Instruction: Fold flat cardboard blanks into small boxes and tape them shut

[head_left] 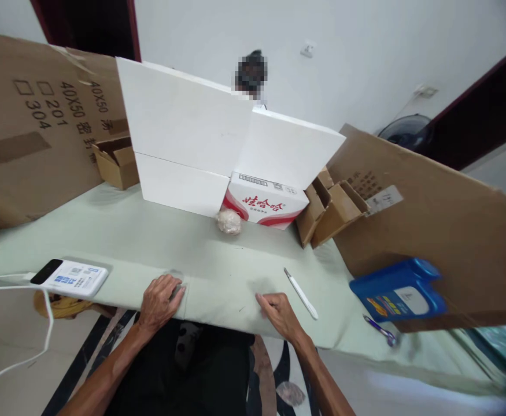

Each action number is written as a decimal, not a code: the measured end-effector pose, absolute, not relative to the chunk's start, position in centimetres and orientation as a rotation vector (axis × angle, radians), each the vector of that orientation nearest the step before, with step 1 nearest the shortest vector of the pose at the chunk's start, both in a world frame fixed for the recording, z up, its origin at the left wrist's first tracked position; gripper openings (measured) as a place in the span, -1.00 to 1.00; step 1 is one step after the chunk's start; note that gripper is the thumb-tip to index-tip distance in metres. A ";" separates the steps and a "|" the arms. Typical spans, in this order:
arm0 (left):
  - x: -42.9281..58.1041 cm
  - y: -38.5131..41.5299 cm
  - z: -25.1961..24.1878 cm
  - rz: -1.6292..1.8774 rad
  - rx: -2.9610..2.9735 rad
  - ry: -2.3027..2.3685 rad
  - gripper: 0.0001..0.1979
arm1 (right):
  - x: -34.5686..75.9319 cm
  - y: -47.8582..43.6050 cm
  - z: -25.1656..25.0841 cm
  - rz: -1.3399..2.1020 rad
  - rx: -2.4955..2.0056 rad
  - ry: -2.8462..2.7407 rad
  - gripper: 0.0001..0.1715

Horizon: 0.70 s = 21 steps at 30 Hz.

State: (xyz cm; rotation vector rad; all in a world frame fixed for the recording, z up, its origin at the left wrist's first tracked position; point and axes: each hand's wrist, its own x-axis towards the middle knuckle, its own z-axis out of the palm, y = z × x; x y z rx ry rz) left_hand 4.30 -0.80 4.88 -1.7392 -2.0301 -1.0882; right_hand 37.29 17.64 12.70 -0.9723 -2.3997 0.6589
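Lying just rightward of the right grip is a white knife.

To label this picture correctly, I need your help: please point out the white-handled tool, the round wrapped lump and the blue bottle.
White-handled tool (pixel 302 294), head view: middle of the handle.
Wrapped lump (pixel 229 222), head view: middle of its surface.
Blue bottle (pixel 392 287), head view: its blue side.

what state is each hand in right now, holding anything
Left hand: fingers loosely bent; cannot tell if it holds anything.
Right hand: curled closed, thumb out; nothing visibly held.
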 end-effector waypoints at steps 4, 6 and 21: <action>4.5 -0.4 5.0 -1.061 -1.730 -2.039 -0.84 | 37.9 18.1 13.2 0.559 -0.963 -2.275 -0.19; 4.5 -0.2 5.1 -1.058 -1.719 -2.051 -0.86 | 37.5 18.7 13.1 0.485 -0.959 -2.206 -0.28; 5.1 0.5 6.9 -1.153 -1.672 -2.191 -0.90 | 38.3 19.0 11.4 0.497 -1.053 -2.199 -0.23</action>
